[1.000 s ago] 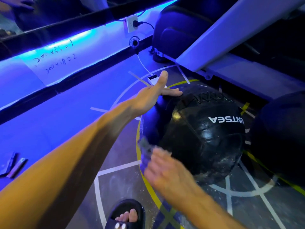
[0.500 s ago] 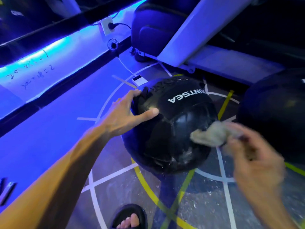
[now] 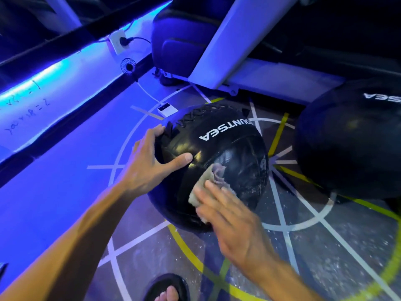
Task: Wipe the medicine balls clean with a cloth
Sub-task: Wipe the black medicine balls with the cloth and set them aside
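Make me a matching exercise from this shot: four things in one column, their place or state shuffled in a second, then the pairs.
1. left hand
2. cloth
3. second ball
4. power bank

A. on the floor behind the near ball
B. pressed under the right hand
C. steadies the near ball's side
D. at the right edge, untouched

Pairs: 1-C, 2-B, 3-D, 4-A. The right hand lies flat on the cloth against the near ball.

Head camera looks steeply down, close over the floor (image 3: 325, 257).
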Demonstrator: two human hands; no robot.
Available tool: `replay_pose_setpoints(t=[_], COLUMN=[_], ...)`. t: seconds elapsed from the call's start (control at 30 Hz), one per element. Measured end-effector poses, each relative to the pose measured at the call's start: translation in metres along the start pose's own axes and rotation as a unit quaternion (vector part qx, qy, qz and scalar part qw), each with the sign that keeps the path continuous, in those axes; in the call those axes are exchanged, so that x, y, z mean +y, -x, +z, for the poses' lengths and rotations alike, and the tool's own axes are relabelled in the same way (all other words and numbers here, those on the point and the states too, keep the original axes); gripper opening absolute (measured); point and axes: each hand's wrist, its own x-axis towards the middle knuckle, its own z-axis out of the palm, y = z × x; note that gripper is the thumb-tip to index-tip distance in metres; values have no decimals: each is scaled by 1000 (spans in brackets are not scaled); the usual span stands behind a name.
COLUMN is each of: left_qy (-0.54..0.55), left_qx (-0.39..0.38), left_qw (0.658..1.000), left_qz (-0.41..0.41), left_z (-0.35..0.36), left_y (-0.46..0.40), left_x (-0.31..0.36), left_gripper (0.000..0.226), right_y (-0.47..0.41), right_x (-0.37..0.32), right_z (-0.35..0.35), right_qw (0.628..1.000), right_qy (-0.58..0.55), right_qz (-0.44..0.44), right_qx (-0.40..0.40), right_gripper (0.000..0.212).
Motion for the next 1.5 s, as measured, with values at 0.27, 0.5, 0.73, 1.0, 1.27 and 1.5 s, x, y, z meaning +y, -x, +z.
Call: replay_pose_setpoints(t=[0.27,0.5,0.73,1.0,1.27,1.5], left_qy=[56,73,31,-118,-90,-72], left_qx=[-14,-13,-5,9,11,32], left_qw=[998,997,999,981,986,988], left_qz=[-30,-36,-20,152,141,129], left_z=[-6,-12,-21,8,8,1], left_y=[6,21,22,5,7,21], left_x=[-8,-20,-6,22,24,10], left_gripper=[106,103,103,68,72,71], right_y=[-31,-11,-26,-8,-11,-3], right_x=[30,19,24,23,39,43], right_z=[-29,-9,-25,-8,-21,-25], right_qw=[942,999,960,999,924,972], right_qy=[-67,39,-102,41,-104,-94], right_qz=[283,-21,235,20,337,211], right_qx=[166,-17,111,13,147,43], right_gripper=[30,38,31,25,21,39])
